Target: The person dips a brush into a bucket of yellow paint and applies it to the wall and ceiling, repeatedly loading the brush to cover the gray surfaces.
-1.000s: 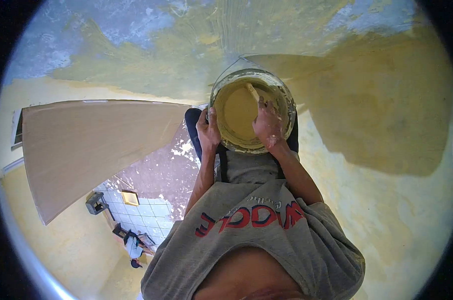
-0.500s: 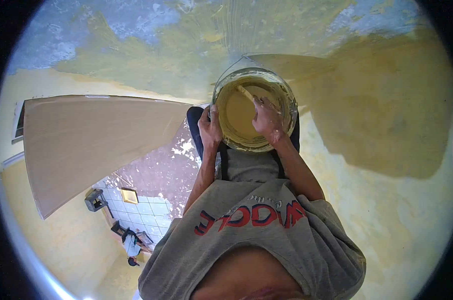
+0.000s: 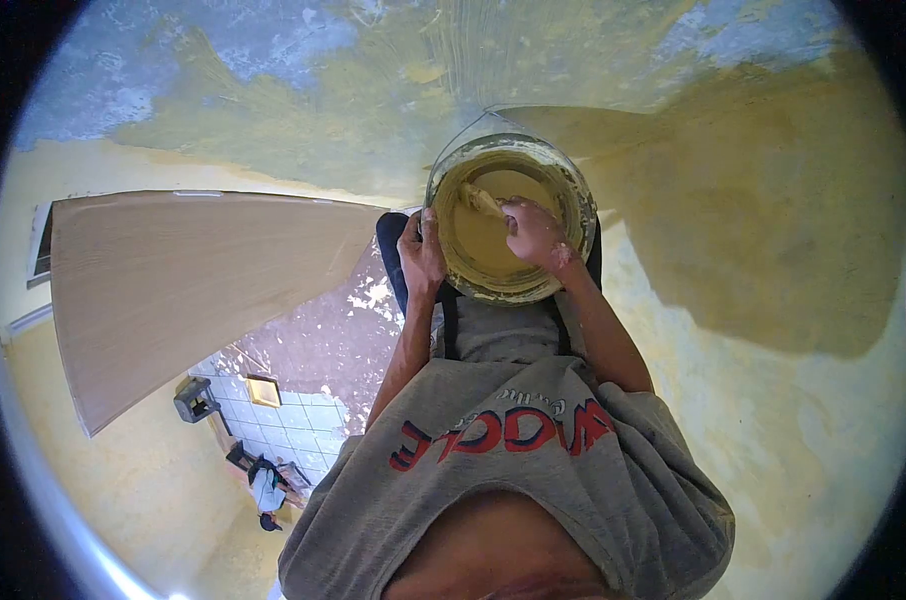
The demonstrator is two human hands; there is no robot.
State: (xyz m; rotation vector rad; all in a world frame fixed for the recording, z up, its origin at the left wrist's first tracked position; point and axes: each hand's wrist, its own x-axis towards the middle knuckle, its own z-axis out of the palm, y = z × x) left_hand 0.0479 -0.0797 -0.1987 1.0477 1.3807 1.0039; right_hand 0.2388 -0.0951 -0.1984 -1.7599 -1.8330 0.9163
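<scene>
A round bucket point(image 3: 576, 180) of yellow-brown paint point(image 3: 478, 240) rests around my knees, its wire handle tipped toward the wall. My left hand point(image 3: 422, 255) grips the bucket's left rim, thumb up along the edge. Inside the bucket, my right hand point(image 3: 538, 235) is closed around what looks like a paintbrush point(image 3: 481, 200). Thick paint coats this tool, so its exact shape is hard to make out. It points left, toward the inner wall. Paint spots mark my right wrist.
A patchy yellow and blue-grey wall point(image 3: 393, 90) stands directly ahead. A large brown board point(image 3: 203, 290) is on the left. Beyond it are a yellow tray point(image 3: 264, 391), a dark stool point(image 3: 194, 399) and another person point(image 3: 268, 490). Pale flakes litter the floor point(image 3: 313, 345).
Inside the bucket, the brush has turned flatter and its broader side shows now. My right hand has shifted slightly with it. My left hand stays on the rim.
</scene>
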